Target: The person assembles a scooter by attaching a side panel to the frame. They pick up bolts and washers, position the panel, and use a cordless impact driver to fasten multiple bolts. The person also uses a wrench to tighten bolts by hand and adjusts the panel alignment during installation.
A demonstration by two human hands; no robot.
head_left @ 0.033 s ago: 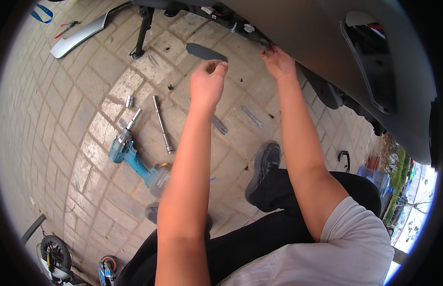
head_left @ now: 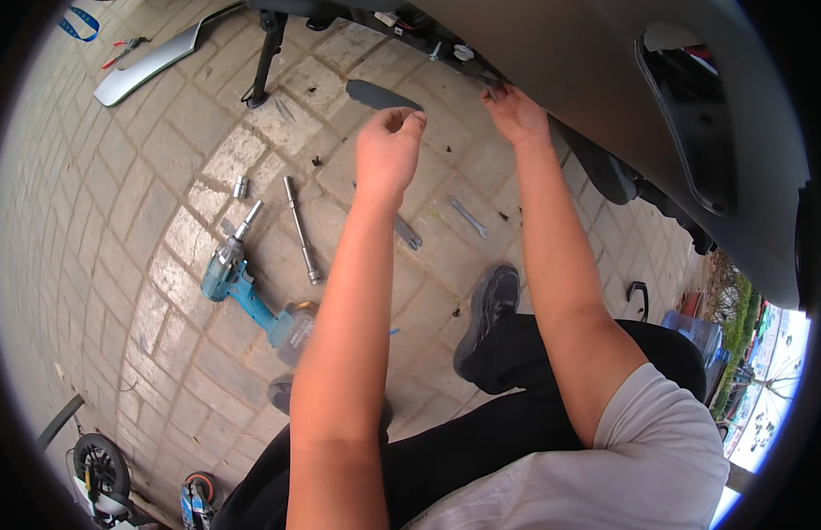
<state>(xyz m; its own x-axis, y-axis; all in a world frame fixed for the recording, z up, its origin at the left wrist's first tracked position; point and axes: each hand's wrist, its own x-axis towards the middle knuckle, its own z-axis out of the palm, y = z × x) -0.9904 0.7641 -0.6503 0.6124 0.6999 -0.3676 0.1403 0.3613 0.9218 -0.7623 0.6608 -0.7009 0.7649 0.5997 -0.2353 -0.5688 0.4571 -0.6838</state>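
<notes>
Over the paving, my left hand (head_left: 390, 150) is closed, thumb against the curled fingers; anything in it is too small or hidden to make out. Just beyond it lies a flat dark grey strip-shaped piece (head_left: 379, 94). My right hand (head_left: 521, 117) reaches up to the lower edge of a dark vehicle body panel (head_left: 552, 62). Its fingers are bent together around something small and dark that I cannot make out. Close to that hand, a bolt (head_left: 435, 51) and a white round fitting (head_left: 463, 53) show under the vehicle's edge.
A blue cordless impact driver (head_left: 247, 291) lies at left, near an extension bar (head_left: 302, 230) and a loose socket (head_left: 241, 186). Wrenches (head_left: 468, 217) lie between my arms. Farther off are a silver trim piece (head_left: 150, 73), red-handled pliers (head_left: 123, 53) and the vehicle's stand (head_left: 267, 57).
</notes>
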